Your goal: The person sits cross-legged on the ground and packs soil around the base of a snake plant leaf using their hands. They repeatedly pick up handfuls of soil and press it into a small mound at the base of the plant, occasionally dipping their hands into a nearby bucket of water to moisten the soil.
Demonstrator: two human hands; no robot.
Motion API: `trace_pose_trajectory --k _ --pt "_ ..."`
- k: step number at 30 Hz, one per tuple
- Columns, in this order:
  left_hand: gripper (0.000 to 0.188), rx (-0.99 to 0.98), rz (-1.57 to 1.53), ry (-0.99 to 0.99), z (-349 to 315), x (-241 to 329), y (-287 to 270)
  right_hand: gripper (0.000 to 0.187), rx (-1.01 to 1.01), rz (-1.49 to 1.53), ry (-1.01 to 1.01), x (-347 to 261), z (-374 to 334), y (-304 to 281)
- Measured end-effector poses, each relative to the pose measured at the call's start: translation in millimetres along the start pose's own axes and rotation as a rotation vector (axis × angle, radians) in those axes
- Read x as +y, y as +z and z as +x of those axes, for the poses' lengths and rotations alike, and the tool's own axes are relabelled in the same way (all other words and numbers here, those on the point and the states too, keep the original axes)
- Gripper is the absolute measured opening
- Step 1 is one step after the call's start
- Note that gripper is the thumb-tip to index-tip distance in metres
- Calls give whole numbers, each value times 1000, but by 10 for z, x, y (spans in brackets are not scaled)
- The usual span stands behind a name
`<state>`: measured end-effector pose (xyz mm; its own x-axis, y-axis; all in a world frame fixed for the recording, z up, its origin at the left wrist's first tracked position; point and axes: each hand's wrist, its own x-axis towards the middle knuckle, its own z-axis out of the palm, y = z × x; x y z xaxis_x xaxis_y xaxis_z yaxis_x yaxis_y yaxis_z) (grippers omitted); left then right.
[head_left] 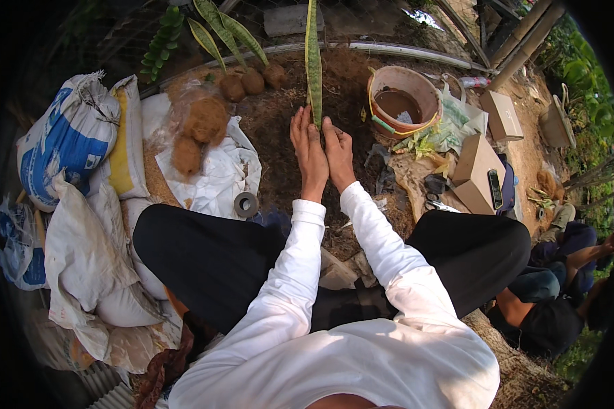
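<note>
A long, upright snake plant leaf (312,65), green with yellow edges, rises between my two hands. My left hand (309,151) presses against its base from the left, fingers pointing away from me. From the right, my right hand (339,148) closes on the same base, so the palms face each other. What lies between the palms is hidden. Beneath them spreads dark brown loose soil or fibre (280,157). Farther back on the left, more snake plant leaves (228,31) stand in round brown fibre balls (252,82).
A muddy bucket (404,102) with brown water stands right of my hands. Cardboard boxes (479,174), a phone (494,189) and scissors (441,204) lie at right. At left are fibre clumps (205,121), a tape roll (245,204) and stuffed sacks (68,140). Another person (552,286) sits far right.
</note>
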<state>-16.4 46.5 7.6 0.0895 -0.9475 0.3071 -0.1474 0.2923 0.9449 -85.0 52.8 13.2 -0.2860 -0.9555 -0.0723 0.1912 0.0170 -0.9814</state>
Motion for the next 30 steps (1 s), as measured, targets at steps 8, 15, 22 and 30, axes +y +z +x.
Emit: trace_pose_trajectory --k 8,15,22,30 --pt "57 -15 -287 -213 98 137 69 64 71 31 -126 -176 49 -10" --pt "57 -1 -430 -344 58 127 36 72 66 86 -183 -190 147 32" --pt "35 165 99 26 70 338 110 54 -57 276 -46 -150 140 -155" --pt "35 84 -112 -30 87 227 -13 49 -88 227 -40 -44 41 13"
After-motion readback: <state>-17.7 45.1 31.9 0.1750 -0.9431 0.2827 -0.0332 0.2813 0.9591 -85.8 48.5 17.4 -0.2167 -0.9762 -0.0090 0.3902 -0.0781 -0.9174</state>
